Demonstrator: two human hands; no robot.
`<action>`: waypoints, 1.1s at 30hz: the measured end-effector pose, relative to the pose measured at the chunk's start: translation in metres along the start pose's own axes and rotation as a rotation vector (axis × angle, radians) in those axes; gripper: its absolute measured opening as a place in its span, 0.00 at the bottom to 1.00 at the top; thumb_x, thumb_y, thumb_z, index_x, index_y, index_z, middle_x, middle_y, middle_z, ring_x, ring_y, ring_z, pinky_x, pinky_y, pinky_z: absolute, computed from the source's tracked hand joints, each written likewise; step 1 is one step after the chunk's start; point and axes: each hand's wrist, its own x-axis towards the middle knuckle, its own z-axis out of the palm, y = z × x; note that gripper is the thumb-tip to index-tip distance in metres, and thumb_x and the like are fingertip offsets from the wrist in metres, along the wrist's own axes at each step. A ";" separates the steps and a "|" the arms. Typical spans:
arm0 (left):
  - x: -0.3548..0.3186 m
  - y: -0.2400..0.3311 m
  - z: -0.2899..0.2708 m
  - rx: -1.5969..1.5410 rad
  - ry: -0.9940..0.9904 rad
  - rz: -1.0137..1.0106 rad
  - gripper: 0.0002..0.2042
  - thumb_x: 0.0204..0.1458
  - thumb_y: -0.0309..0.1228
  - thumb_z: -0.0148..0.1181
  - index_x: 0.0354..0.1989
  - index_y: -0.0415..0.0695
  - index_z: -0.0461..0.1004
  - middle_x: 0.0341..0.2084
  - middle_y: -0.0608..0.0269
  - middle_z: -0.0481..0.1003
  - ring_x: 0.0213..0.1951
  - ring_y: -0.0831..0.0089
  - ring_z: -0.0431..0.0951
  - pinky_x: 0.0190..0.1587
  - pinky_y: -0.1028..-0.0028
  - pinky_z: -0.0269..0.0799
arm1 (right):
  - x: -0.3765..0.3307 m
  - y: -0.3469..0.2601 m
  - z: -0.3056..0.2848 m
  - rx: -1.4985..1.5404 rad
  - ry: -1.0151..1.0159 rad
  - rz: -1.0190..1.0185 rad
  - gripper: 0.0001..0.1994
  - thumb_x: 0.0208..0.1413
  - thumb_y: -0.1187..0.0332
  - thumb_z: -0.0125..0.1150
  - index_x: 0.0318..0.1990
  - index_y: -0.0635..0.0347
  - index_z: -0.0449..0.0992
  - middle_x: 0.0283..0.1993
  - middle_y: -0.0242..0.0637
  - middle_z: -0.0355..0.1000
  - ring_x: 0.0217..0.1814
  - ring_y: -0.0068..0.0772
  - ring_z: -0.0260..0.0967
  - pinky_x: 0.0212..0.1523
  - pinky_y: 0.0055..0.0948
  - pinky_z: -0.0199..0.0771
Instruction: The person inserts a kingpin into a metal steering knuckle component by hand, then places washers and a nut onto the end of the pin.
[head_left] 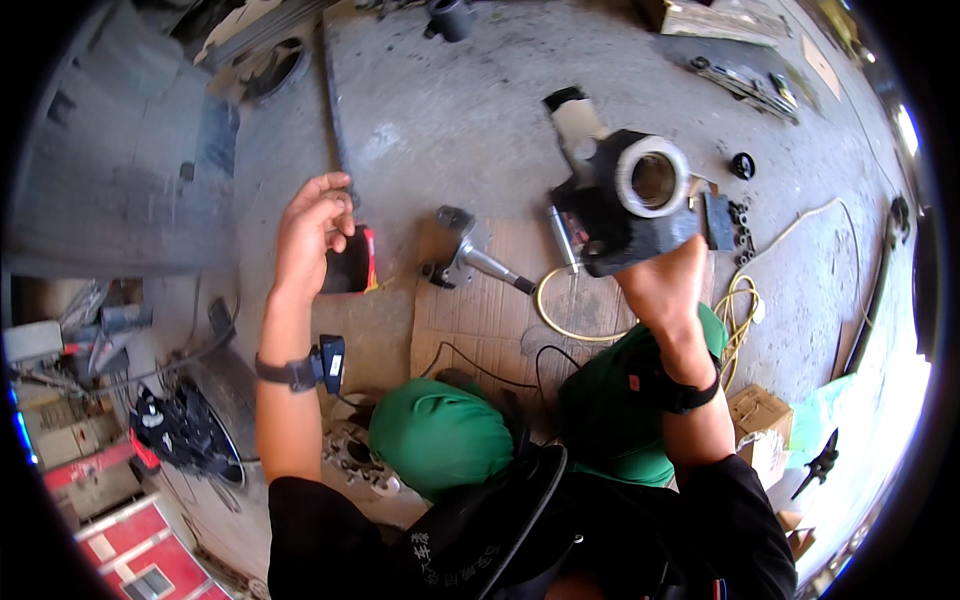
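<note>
My right hand (664, 278) grips a black cast-metal part (600, 205) with a bright machined ring around a bore, raised over the floor. Its fingers are mostly hidden under the part. My left hand (322, 222) is held up, loosely curled with fingers apart, and nothing shows in it. Close to that hand are a dark container with a red edge (350, 262) and a long dark bar (335, 105). Between my hands, a metal spindle (478, 258) with a forked dark end lies on flattened cardboard (440, 325). A silver cylindrical tool (565, 240) shows beside the raised part.
A yellow hose (735, 340) loops over the floor at right. Small black parts (742, 230) stand in a row near it, with a black ring (742, 166) farther off. A floor jack (745, 88) lies far right. A cardboard box (760, 420) sits beside my right arm.
</note>
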 end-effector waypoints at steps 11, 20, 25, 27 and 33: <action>0.041 -0.247 -0.077 0.707 0.379 -0.123 0.29 0.49 0.40 0.67 0.59 0.41 0.72 0.34 0.56 0.81 0.38 0.67 0.81 0.43 0.68 0.75 | -0.005 0.011 0.003 -0.019 -0.017 -0.015 0.19 0.44 0.76 0.61 0.48 0.67 0.75 0.29 0.35 0.75 0.25 0.25 0.70 0.29 0.25 0.70; 0.085 -0.274 -0.088 0.372 0.529 -0.423 0.47 0.43 0.39 0.71 0.73 0.45 0.51 0.56 0.45 0.73 0.55 0.58 0.76 0.55 0.67 0.71 | -0.006 0.016 0.008 -0.242 -0.034 -0.007 0.20 0.42 0.73 0.64 0.46 0.67 0.75 0.26 0.33 0.74 0.20 0.21 0.65 0.23 0.24 0.67; 0.108 -0.326 -0.099 0.470 0.547 -0.276 0.52 0.40 0.43 0.73 0.73 0.43 0.47 0.63 0.44 0.67 0.62 0.55 0.70 0.61 0.65 0.67 | -0.004 0.012 0.016 -0.189 -0.048 0.078 0.22 0.42 0.73 0.64 0.48 0.68 0.75 0.34 0.35 0.77 0.30 0.23 0.69 0.34 0.26 0.73; 0.118 -0.308 -0.074 0.434 0.516 -0.392 0.52 0.42 0.35 0.72 0.74 0.45 0.44 0.65 0.44 0.63 0.64 0.56 0.66 0.63 0.67 0.64 | -0.002 0.015 0.016 -0.262 -0.033 -0.012 0.23 0.42 0.74 0.64 0.50 0.67 0.75 0.38 0.37 0.78 0.35 0.26 0.71 0.42 0.28 0.75; 0.116 -0.295 -0.071 0.393 0.604 -0.428 0.50 0.40 0.28 0.72 0.74 0.45 0.48 0.66 0.47 0.63 0.62 0.60 0.69 0.61 0.68 0.66 | 0.001 0.011 0.024 -0.181 -0.083 0.068 0.23 0.44 0.75 0.62 0.52 0.66 0.74 0.46 0.41 0.78 0.47 0.31 0.73 0.54 0.30 0.71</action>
